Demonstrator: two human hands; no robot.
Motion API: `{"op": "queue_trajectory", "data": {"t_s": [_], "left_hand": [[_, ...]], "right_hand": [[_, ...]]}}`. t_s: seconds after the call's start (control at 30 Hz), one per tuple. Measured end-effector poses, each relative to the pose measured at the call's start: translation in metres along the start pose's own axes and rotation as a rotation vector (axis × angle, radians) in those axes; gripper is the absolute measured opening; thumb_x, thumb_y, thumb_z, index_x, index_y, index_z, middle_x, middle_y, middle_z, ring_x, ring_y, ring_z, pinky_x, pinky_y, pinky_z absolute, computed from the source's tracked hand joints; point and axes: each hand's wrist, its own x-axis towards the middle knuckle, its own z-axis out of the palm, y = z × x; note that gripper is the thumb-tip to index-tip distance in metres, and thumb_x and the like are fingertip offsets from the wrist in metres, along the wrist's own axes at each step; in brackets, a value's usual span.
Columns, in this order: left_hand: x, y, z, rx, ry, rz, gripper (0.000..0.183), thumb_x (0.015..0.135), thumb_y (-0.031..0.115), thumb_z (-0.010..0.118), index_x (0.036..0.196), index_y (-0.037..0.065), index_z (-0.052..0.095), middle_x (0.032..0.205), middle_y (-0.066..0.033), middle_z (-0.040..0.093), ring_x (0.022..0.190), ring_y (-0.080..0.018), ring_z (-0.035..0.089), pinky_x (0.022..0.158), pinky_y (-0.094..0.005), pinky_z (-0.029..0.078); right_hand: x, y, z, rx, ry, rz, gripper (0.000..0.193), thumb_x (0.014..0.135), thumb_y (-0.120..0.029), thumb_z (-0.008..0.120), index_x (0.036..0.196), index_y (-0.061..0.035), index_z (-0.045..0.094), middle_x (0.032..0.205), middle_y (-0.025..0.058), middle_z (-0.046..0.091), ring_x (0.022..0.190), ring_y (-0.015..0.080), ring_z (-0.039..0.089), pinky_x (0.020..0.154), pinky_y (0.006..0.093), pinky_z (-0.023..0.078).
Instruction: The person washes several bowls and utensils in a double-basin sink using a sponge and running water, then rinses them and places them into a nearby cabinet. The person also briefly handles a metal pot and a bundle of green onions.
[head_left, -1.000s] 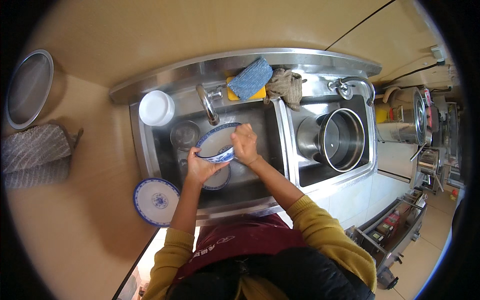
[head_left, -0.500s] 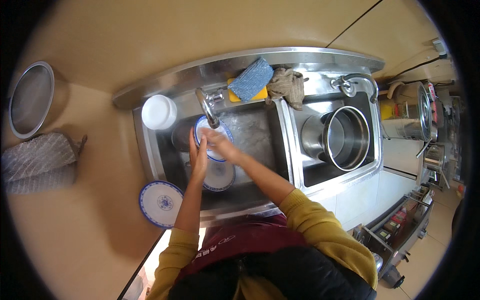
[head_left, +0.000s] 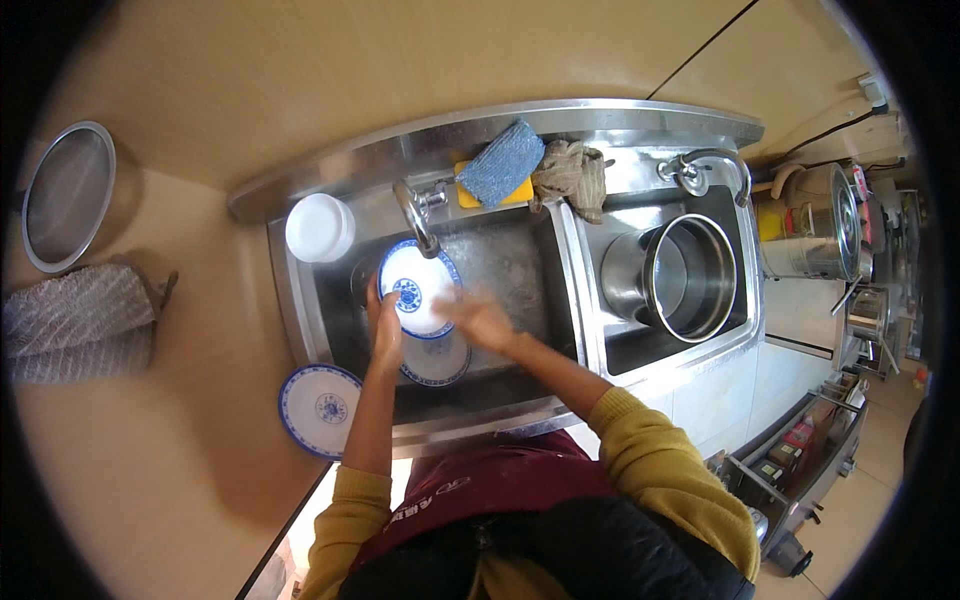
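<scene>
A white plate with a blue patterned rim and a blue centre motif (head_left: 420, 280) is held tilted under the left faucet (head_left: 415, 218). My left hand (head_left: 384, 328) grips its left edge, with the thumb on the face. Close to the plate's right edge is my right hand (head_left: 482, 322), smeared by motion; whether it touches the plate I cannot tell. Below the held plate, another blue-rimmed plate (head_left: 438, 366) lies in the left sink basin (head_left: 500, 365). A third such plate (head_left: 318, 408) rests at the sink's left front corner.
White stacked bowls (head_left: 318, 228) stand at the back left. A blue cloth (head_left: 502, 163) on a yellow sponge (head_left: 522, 190) and a brown rag (head_left: 572, 178) lie behind the basins. The right basin holds a steel pot (head_left: 625, 272). A grey towel (head_left: 80, 325) lies far left.
My right hand has moved from the plate's face toward its right edge, uncovering the blue centre motif. The plate has shifted slightly left and faces up more. My left hand keeps its hold.
</scene>
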Motion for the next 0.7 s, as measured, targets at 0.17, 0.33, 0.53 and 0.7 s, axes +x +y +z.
{"op": "queue_trajectory", "data": {"t_s": [0.17,0.33,0.53,0.7], "left_hand": [[-0.003,0.011,-0.002,0.295,0.018,-0.064,0.06,0.091,0.036,0.053,0.14,0.011,0.033,0.134,-0.0156,0.044,0.117,-0.0268,0.047,0.097,-0.0324,0.037],[-0.001,0.002,0.007,0.401,-0.021,0.004,0.068,0.089,0.051,0.051,0.142,0.014,0.03,0.136,-0.0148,0.042,0.12,-0.0274,0.046,0.093,-0.0342,0.042],[0.002,0.009,0.0,0.28,-0.038,-0.124,0.068,0.087,0.053,0.053,0.14,0.014,0.034,0.128,-0.0126,0.048,0.115,-0.0255,0.048,0.083,-0.0401,0.046],[-0.024,0.043,-0.002,0.924,0.046,0.283,0.061,0.089,0.045,0.053,0.138,0.013,0.038,0.125,-0.0213,0.05,0.115,-0.0347,0.05,0.096,-0.0416,0.038]], "right_hand": [[-0.044,0.116,0.055,0.37,0.198,1.107,0.028,0.087,-0.014,0.053,0.113,-0.0087,0.061,0.106,0.0128,0.064,0.098,0.0266,0.06,0.086,0.0396,0.046],[0.003,0.072,0.063,2.083,0.238,0.881,0.033,0.095,-0.027,0.049,0.115,-0.0029,0.059,0.116,0.0112,0.061,0.104,0.0236,0.059,0.094,0.0372,0.044],[0.019,-0.04,0.024,0.98,-0.489,0.595,0.051,0.098,-0.033,0.04,0.138,-0.0029,0.035,0.14,0.0106,0.042,0.123,0.0309,0.044,0.104,0.0389,0.034],[-0.046,-0.038,-0.005,0.025,-0.436,0.068,0.039,0.088,-0.024,0.051,0.125,-0.0158,0.054,0.129,0.0115,0.052,0.124,0.0321,0.045,0.105,0.0558,0.027]]}}
